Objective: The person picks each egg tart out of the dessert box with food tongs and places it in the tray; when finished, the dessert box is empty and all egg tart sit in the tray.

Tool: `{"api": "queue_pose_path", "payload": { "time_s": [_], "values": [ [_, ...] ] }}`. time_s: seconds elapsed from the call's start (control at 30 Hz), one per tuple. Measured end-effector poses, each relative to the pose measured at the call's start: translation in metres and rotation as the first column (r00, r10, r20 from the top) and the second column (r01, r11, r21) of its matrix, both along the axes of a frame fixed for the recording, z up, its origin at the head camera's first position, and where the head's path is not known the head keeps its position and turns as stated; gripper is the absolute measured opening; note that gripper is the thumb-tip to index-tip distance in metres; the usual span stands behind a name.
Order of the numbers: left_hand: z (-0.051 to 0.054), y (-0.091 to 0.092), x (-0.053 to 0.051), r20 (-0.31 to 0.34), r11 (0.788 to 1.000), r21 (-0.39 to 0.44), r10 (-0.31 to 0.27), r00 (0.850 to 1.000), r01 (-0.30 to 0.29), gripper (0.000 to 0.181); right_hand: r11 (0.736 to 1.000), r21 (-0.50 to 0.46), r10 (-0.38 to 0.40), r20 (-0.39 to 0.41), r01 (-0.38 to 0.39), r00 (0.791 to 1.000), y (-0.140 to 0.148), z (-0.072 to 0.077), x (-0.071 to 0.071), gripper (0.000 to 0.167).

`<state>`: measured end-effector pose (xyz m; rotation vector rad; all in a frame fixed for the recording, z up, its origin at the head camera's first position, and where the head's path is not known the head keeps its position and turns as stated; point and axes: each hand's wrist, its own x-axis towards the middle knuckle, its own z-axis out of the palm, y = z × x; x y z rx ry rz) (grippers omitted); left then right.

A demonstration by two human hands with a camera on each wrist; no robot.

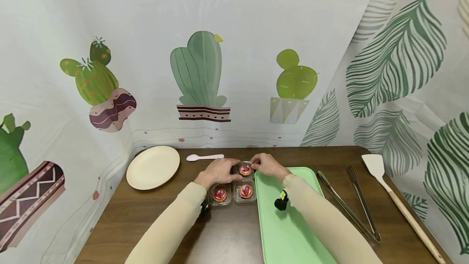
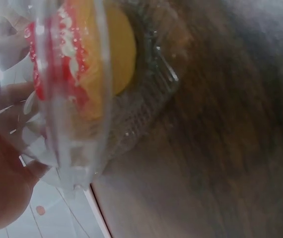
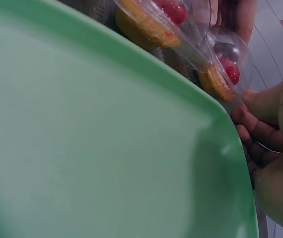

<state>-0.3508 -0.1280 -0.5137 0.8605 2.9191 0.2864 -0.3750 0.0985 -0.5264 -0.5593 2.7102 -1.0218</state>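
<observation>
The left hand (image 1: 220, 171) bends round the left side of the far box (image 1: 249, 178), thumb toward its near corner and fingers toward its far one. The right hand (image 1: 269, 165) pinches the same box's right edge between thumb and fingertips, just at the far left corner of the tray (image 1: 286, 235). The tray's left rim runs close along two boxes, leaving hardly any gap. A wide stretch of tabletop (image 1: 227, 233) reaches from the boxes toward the person; another strip separates them from the plate (image 1: 154, 168).

There are three boxes, grouped in an L: the far one, the near right box (image 1: 245, 200) directly before it, and the near left box (image 1: 220, 204) beside that. Each holds one tart, three in all. One spoon (image 1: 204, 157) lies near the far edge, one pair of tongs (image 1: 362, 199) and one spatula (image 1: 404, 210) right of the tray.

The boxes are clear, ribbed, glossy plastic; the tarts are round, red-topped, with yellow-orange crusts. The tray is smooth, green and round-cornered. The tongs are metal, splayed in a V; the spatula has a white blade and wooden handle.
</observation>
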Motion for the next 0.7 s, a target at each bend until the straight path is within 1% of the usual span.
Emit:
{"api": "queue_pose_path", "payload": {
  "time_s": [0.17, 0.47, 0.7],
  "values": [
    [0.0019, 0.0015, -0.0013, -0.013, 1.0, -0.021, 0.001, 1.0, -0.001, 0.071, 1.0, 0.004, -0.02, -0.016, 0.02, 1.0, -0.0031, 0.0005, -0.0007, 0.007],
    [0.0035, 0.0032, 0.0004, -0.021, 0.999, -0.041, -0.001, 1.0, 0.0, 0.074, 1.0, 0.012, -0.006, -0.06, 0.006, 0.998, -0.0064, 0.0, 0.0032, 0.007],
    [0.0024, 0.0031, 0.0017, -0.036, 0.998, -0.062, 0.003, 0.999, -0.005, 0.074, 0.999, 0.051, 0.004, -0.125, 0.003, 0.992, -0.0107, 0.0013, 0.0053, 0.005]
  ]
}}
